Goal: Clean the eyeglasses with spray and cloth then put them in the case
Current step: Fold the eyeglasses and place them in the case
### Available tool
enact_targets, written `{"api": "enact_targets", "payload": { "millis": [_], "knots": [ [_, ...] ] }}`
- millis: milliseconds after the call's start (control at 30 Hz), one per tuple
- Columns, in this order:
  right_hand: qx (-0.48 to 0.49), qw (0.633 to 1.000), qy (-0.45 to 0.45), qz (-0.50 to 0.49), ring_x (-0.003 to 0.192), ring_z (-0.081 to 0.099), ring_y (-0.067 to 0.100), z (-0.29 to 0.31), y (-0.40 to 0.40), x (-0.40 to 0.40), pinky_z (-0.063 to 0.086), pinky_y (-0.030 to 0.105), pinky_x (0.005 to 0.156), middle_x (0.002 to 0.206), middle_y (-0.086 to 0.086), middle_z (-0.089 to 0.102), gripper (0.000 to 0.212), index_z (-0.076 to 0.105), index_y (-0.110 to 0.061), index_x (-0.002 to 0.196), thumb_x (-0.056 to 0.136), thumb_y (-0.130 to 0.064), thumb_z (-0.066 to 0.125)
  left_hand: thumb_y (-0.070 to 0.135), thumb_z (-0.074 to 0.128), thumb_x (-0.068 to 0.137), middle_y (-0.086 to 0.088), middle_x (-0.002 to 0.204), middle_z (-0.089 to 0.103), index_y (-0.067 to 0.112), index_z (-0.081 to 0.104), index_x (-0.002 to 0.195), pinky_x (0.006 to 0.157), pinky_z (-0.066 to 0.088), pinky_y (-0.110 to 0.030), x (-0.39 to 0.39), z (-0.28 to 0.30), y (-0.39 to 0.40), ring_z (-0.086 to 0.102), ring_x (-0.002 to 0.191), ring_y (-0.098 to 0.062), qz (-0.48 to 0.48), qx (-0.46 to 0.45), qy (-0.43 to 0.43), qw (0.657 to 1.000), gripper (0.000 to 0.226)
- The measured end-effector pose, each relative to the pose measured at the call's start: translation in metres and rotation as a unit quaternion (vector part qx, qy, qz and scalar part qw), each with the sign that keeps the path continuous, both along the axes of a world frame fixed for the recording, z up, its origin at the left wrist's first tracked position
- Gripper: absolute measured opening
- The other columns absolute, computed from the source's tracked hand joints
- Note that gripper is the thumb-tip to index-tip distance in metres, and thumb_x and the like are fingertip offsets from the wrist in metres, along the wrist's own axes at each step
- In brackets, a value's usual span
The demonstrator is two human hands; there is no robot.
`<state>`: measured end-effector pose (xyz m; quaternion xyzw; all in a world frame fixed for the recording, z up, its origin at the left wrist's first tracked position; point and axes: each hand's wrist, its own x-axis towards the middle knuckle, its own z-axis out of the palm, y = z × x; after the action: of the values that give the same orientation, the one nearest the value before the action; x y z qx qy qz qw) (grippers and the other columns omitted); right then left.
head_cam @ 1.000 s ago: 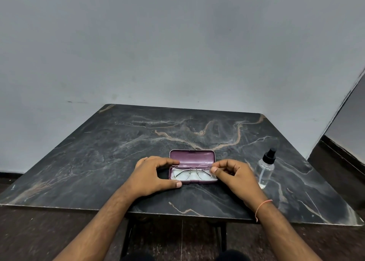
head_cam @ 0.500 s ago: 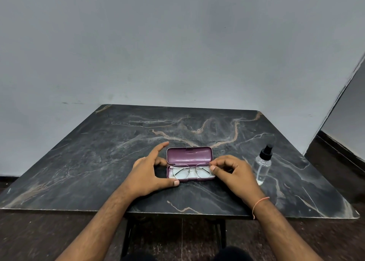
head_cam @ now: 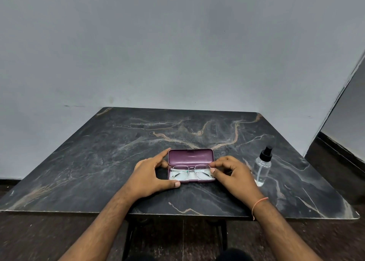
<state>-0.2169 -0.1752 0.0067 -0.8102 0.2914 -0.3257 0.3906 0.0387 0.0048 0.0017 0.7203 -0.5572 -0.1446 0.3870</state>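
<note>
1. Change over the last second: the left hand (head_cam: pixel 147 176) had its fingers curled at the left end of the case (head_cam: pixel 191 166). The index finger has since straightened and now reaches along the far-left corner of the open lid. The thumb stays at the near-left corner of the tray.
2. The right hand (head_cam: pixel 234 173) has kept its place at the right end of the case. The case, hands and bottle all sit slightly differently in the view than before; most of that looks like head movement.
3. Eyeglasses (head_cam: pixel 190 172): folded, lying in the tray of the case on a pale lining, lenses up. The case is open, lid tipped back to the far side, near the middle of the counter (head_cam: pixel 98 162).
4. Spray bottle (head_cam: pixel 262 167): upright, just right of the right hand, not touched. I cannot pick out a separate cloth; the pale lining may be it.
5. Reading: the glasses are already stowed. The left finger on the lid suggests closing the case is the step in hand. Whether cleaning was done cannot be told here.
6. Hand pose, left: spread wide, index finger straight and thumb out, bracketing the left end without gripping.
7. Hand pose, right: fingers curled, thumb and fingertips pinching at the right end of the case by the glasses' hinge; whether they hold the frame or the case rim is unclear.
</note>
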Motion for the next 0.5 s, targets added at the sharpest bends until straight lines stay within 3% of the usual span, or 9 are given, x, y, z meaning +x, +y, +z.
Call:
{"api": "enact_targets", "payload": {
  "millis": [100, 267, 367, 500],
  "knots": [
    [-0.013, 1.0, -0.015, -0.013, 0.077, 0.064, 0.0, 0.003, 0.004, -0.001, 0.047, 0.01, 0.075, 0.103, -0.011, 0.073, 0.022, 0.083, -0.034, 0.105, 0.092, -0.016, 0.084, 0.078, 0.085, 0.06, 0.041, 0.113, 0.073, 0.046, 0.032, 0.166, 0.127, 0.039, -0.046, -0.002, 0.001, 0.001, 0.064, 0.121, 0.014, 0.002, -0.002, 0.003, 1.0, 0.122],
    [-0.101, 0.993, -0.032, -0.043, 0.095, 0.065, 0.008, 0.007, 0.007, 0.0, 0.044, 0.006, 0.087, 0.109, -0.017, 0.068, 0.045, 0.071, -0.034, 0.133, 0.094, -0.013, 0.08, 0.068, 0.091, 0.064, 0.041, 0.111, 0.074, 0.049, 0.032, 0.164, 0.126, 0.041, -0.042, -0.003, 0.003, 0.002, 0.064, 0.119, 0.017, 0.003, -0.01, 0.011, 1.0, 0.118],
    [-0.172, 0.985, 0.008, -0.032, 0.118, 0.06, 0.004, 0.014, 0.005, 0.004, 0.045, 0.02, 0.103, 0.129, -0.024, 0.062, 0.051, 0.059, -0.035, 0.148, 0.1, -0.027, 0.073, 0.065, 0.093, 0.065, 0.036, 0.111, 0.077, 0.053, 0.035, 0.162, 0.126, 0.041, -0.043, -0.003, 0.003, 0.003, 0.066, 0.12, 0.014, 0.001, -0.017, 0.015, 1.0, 0.114],
    [-0.192, 0.975, 0.11, 0.008, 0.14, 0.05, 0.007, 0.027, -0.001, 0.015, 0.045, 0.034, 0.116, 0.151, -0.016, 0.057, 0.057, 0.046, -0.038, 0.16, 0.106, -0.047, 0.06, 0.058, 0.098, 0.064, 0.03, 0.106, 0.079, 0.056, 0.045, 0.148, 0.124, 0.043, -0.046, -0.006, 0.003, 0.004, 0.07, 0.114, 0.011, 0.005, -0.028, 0.024, 0.999, 0.099]
  ]
}}
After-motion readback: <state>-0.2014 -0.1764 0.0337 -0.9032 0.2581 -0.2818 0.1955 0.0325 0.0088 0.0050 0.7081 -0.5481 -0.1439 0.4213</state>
